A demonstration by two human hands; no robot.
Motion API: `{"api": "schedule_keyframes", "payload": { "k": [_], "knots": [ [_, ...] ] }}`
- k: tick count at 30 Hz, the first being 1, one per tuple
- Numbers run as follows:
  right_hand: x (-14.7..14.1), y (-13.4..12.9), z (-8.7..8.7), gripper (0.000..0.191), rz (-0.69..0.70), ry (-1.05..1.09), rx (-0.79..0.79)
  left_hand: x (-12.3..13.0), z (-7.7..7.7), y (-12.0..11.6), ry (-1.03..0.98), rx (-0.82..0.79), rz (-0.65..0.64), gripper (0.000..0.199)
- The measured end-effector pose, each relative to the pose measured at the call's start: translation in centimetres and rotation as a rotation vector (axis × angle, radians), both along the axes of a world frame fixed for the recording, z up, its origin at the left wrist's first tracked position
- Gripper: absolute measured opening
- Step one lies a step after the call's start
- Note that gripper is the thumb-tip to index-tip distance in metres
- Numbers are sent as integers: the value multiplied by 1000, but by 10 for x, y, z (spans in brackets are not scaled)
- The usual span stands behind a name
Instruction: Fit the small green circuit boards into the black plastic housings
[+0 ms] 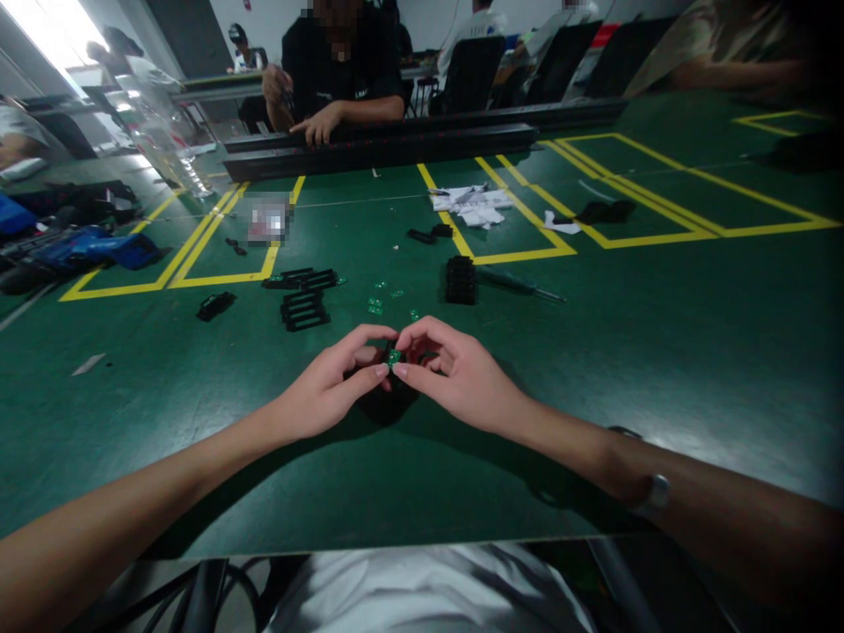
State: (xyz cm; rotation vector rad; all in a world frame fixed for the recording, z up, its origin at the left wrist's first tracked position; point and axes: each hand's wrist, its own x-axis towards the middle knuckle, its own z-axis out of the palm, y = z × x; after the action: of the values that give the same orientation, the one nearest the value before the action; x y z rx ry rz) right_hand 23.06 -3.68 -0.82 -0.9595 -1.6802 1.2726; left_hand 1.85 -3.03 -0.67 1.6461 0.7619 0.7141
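Observation:
Close together above the green table, my left hand (346, 374) and my right hand (454, 374) both grip a small black plastic part with a green circuit board (394, 358) at its face. Thumbs press from the near side and the index fingers curl over the top; much of the part is hidden by fingers. Just beyond lie several loose small green circuit boards (375, 307). To their left are black slotted frames (304, 310), and to their right stands a stack of black parts (460, 280).
A screwdriver (520, 283) lies beside the stack. Crumpled white paper (471, 205) rests on yellow tape lines. Left are a small black part (215, 305), a blue tool (98, 249) and a clear bottle (162, 132). A long black bar (382, 149) crosses the far side, with a co-worker's hand (320, 121) on it.

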Motion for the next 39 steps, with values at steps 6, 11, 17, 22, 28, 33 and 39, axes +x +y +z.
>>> {"api": "schedule_keyframes", "payload": {
  "k": [6,11,17,22,28,33,39],
  "knots": [
    [1,1,-2,13,1,-23,34,2,1,0,7,2,11,34],
    [0,0,-1,13,-5,-48,65,2,0,-1,26,20,22,33],
    [0,0,0,14,-11,-49,79,3,0,-1,31,41,40,34],
    [0,0,0,17,-17,-58,95,4,1,-3,49,44,57,35],
    [0,1,0,17,0,-46,46,4,0,-3,54,56,67,35],
    [0,1,-2,17,13,-19,53,3,0,-3,78,83,57,36],
    [-1,2,-3,17,27,0,44,3,-3,-3,84,114,57,36]
  ]
}}
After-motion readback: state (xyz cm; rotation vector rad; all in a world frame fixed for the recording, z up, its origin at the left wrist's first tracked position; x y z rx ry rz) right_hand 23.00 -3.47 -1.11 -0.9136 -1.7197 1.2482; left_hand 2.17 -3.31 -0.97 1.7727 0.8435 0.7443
